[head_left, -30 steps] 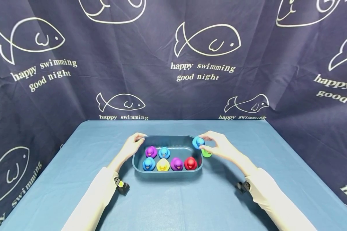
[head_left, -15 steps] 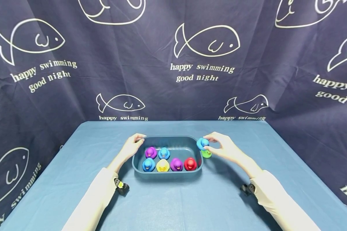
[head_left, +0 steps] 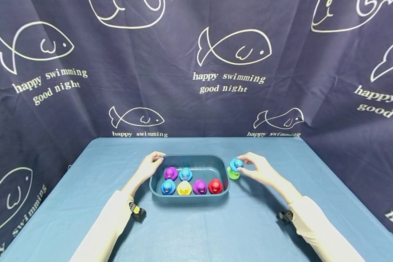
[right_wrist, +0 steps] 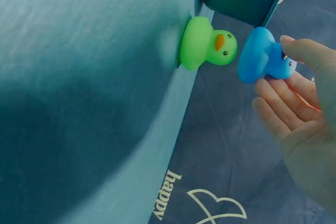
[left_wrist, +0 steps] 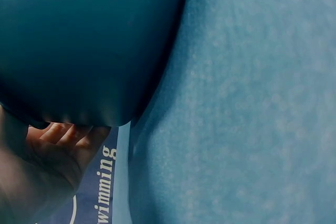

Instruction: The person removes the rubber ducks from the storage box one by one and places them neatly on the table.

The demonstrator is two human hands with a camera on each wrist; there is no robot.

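Note:
My right hand (head_left: 257,168) pinches a blue rubber duck (right_wrist: 259,56) between thumb and fingers, right of the bin. Below that duck, a green rubber duck (right_wrist: 198,44) stands on the table beside the bin's right wall. In the right wrist view a small gap separates the two ducks. At the back left corner, my left hand (head_left: 149,166) holds the dark teal bin (head_left: 190,198) by its rim; the wall hides its fingertips in the left wrist view. Inside the bin sit purple, blue and yellow ducks and a red duck (head_left: 215,186).
A light blue cloth (head_left: 190,233) covers the table. Behind and at both sides hangs a dark blue curtain (head_left: 180,91) with white fish and lettering. The bin's right wall stands close to the green duck.
My right hand has moved right with the blue duck, from over the bin's right rim to above the green duck. The left hand and the bin stay in place.

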